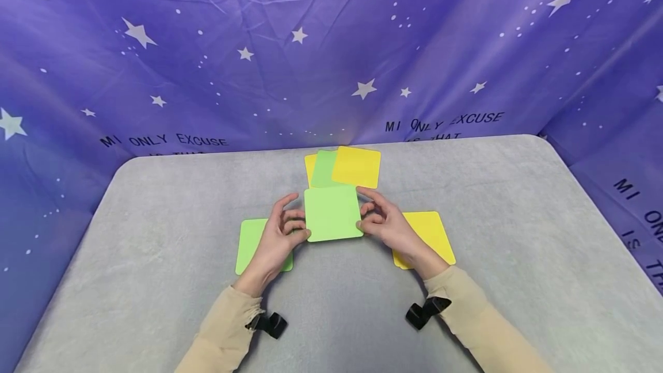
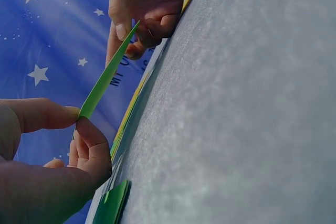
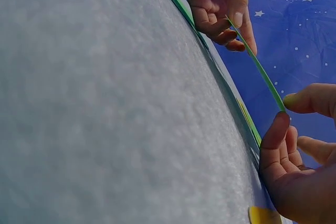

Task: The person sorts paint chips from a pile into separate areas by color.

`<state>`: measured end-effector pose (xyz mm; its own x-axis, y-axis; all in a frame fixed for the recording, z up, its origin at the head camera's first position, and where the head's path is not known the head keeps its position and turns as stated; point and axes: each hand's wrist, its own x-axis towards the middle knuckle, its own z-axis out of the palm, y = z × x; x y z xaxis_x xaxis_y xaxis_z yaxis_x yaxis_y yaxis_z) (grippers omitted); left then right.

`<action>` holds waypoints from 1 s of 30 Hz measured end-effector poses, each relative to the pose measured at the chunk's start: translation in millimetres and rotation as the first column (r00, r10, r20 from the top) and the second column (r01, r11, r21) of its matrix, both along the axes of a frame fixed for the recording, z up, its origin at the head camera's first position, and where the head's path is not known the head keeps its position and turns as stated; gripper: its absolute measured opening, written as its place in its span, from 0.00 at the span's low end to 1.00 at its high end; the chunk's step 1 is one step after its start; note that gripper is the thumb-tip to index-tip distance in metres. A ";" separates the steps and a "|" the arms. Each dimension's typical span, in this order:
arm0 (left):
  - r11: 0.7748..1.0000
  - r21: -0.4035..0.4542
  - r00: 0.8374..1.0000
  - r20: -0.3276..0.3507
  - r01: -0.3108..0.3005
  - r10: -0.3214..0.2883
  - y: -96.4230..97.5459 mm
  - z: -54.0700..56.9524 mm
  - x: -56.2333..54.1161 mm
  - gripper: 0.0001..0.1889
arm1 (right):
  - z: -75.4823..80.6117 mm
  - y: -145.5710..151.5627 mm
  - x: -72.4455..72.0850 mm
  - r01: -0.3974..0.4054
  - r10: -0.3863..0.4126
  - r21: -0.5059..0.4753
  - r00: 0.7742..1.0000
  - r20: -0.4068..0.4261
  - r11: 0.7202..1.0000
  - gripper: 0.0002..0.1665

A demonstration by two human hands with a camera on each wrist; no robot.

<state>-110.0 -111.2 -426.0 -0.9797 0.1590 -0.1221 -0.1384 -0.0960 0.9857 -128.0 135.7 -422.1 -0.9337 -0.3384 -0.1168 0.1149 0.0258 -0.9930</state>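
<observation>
A square green card [image 1: 333,213] is held up off the table between both hands, its face toward the head camera. My left hand [image 1: 278,240] pinches its lower left corner between thumb and finger. On the other side my right hand [image 1: 392,228] pinches the right edge near the bottom. Both wrist views show the card nearly edge-on, as a thin green strip [image 2: 107,74] in the left one. Under the left hand lies a stack of green cards [image 1: 251,240], partly covered. A yellow stack [image 1: 430,238] lies beneath the right hand and wrist.
Behind the held card, overlapping cards lie fanned on the grey table [image 1: 171,217]: a yellow card [image 1: 357,167] on top, a green card [image 1: 323,168] and another yellow edge under it. A purple star-printed curtain [image 1: 311,73] hangs along the table's back edge.
</observation>
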 end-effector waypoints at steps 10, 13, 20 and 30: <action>0.998 -0.044 0.999 0.008 0.037 -0.037 -12.7 1.6 8.1 0.42 | 2.8 -8.3 5.1 -0.043 0.043 0.003 0.998 -0.039 0.999 0.41; 0.997 -0.057 0.999 0.010 0.053 -0.052 -18.0 0.8 10.1 0.43 | 2.7 -11.8 6.7 -0.051 0.051 0.008 0.997 -0.052 0.999 0.40; 0.994 -0.085 0.998 0.022 0.065 -0.064 -30.6 0.7 15.0 0.41 | 2.0 -20.8 11.4 -0.072 0.073 0.012 0.996 -0.056 0.997 0.41; 0.988 -0.126 0.996 0.015 0.088 -0.087 -56.1 2.1 24.1 0.40 | 0.8 -36.7 18.8 -0.137 0.137 0.017 0.989 -0.054 0.990 0.41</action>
